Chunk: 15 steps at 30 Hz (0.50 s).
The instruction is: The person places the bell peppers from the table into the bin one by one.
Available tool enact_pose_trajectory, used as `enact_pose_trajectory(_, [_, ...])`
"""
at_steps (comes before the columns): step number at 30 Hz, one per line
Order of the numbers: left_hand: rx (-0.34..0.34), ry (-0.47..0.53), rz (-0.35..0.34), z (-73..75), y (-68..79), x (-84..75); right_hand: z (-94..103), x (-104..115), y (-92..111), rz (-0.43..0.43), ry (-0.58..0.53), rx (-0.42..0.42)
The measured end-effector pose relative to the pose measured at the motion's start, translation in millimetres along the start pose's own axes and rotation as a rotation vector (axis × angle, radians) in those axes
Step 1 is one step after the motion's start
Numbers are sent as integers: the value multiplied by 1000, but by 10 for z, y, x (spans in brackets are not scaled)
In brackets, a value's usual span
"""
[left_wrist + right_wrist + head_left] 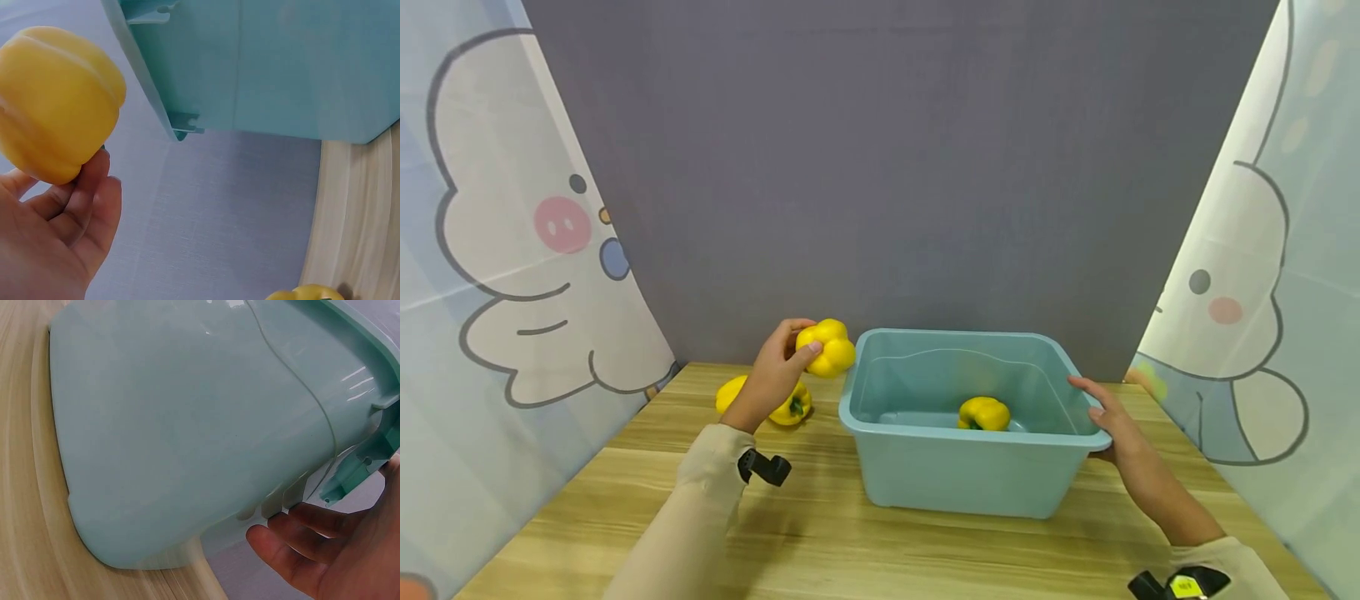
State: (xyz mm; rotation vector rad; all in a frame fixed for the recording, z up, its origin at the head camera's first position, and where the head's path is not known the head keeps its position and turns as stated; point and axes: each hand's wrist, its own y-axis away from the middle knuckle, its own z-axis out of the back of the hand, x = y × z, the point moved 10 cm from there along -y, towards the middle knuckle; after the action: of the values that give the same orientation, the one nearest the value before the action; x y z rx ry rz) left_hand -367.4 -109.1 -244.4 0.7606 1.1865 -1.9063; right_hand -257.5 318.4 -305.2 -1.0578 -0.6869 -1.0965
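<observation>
My left hand [775, 367] holds a yellow bell pepper [829, 350] in the air, just left of the rim of a blue-green plastic bin [962, 473]. Thumb and fingers pinch the pepper from the side; its lobed end shows in the head view. Inside the bin, on its floor, lies another yellow bell pepper [985, 413]. At the bin's right end, my right hand [1116, 429] grips the rim, with fingers [275, 550] against the outer wall in the right wrist view. Behind my left wrist, further yellow bell peppers [795, 406] lie on the table, partly hidden.
The bin stands on a wood-grain table [820, 533]. A grey panel [895, 167] rises behind it. Printed cartoon curtains [535, 350] hang on the left and right sides. A black wrist camera [765, 467] is strapped over the left sleeve.
</observation>
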Motion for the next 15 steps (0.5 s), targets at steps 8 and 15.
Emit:
enact_pose_trajectory(8, [18, -34, 17, 9, -28, -11, 0, -14, -14, -4, 1, -8])
enact_pose_trajectory(15, [48, -62, 29, -24, -50, -58, 6, -20, -16, 4, 10, -11])
